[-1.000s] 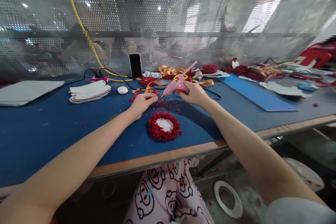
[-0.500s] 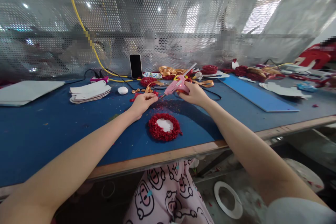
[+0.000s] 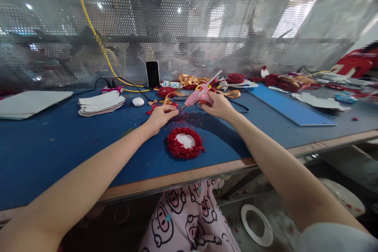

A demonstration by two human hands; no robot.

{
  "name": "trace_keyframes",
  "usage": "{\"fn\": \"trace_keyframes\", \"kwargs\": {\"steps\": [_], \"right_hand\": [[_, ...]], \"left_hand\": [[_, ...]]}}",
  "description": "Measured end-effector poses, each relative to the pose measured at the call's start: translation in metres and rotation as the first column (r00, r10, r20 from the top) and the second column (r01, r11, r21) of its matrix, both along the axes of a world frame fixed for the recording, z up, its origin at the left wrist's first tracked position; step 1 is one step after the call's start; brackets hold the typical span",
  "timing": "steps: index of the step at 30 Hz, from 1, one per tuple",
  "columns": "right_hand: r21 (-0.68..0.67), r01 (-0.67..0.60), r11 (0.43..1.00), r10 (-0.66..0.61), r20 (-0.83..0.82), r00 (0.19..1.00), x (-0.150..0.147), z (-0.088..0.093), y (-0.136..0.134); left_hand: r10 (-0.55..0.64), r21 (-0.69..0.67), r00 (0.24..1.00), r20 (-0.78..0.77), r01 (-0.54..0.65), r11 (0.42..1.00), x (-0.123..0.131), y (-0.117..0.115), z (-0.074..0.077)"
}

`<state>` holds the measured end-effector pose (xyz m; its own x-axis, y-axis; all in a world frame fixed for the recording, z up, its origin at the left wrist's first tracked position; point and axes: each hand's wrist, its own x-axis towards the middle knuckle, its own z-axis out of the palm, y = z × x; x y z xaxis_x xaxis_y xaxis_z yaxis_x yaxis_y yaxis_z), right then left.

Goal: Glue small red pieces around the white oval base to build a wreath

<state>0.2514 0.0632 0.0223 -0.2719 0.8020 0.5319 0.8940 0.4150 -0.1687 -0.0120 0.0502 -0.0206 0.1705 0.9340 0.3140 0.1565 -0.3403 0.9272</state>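
Note:
My right hand (image 3: 217,104) is wrapped round the handle of a pink glue gun (image 3: 198,95), whose glue stick juts out at the back. The gun's nozzle points down and left, close to the fingertips of my left hand (image 3: 162,118). Those fingers are pinched together on something too small to make out. Red scraps (image 3: 174,105) lie just behind my left hand. Nearer to me on the blue table is a ring of red fluffy trim (image 3: 171,145) round a white centre (image 3: 186,140).
Stacked white cards (image 3: 102,103), a white oval object (image 3: 138,102) and an upright phone (image 3: 152,75) stand to the left. Gold ribbon (image 3: 191,80) and red rolls (image 3: 235,78) crowd the back. A blue board (image 3: 291,106) lies to the right. The table's wooden edge (image 3: 183,176) runs in front.
The glue gun has tilted very slightly, and its nozzle sits a touch further left. My hands and the red ring have hardly moved.

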Motion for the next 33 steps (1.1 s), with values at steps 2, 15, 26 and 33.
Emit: {"fn": "trace_keyframes", "kwargs": {"steps": [2,15,26,33], "right_hand": [[0.000,-0.002,1.000,0.003,-0.003,1.000,-0.0003,0.0004,-0.0007],[-0.026,0.024,0.999,-0.024,0.007,1.000,-0.0016,0.0014,-0.0030],[-0.025,0.022,0.999,-0.021,0.064,0.998,-0.0021,0.0023,-0.0038],[-0.050,0.107,0.993,-0.100,0.136,0.986,-0.0016,0.0014,-0.0011]], "left_hand": [[0.002,-0.006,1.000,0.006,-0.002,1.000,0.0001,-0.0001,0.0001],[-0.003,-0.025,1.000,0.030,0.004,1.000,-0.0002,-0.0008,0.0010],[-0.005,-0.033,0.999,0.050,0.007,0.999,0.0000,-0.0010,0.0019],[-0.038,-0.006,0.996,0.087,0.039,0.999,-0.0002,-0.0003,0.0024]]}}
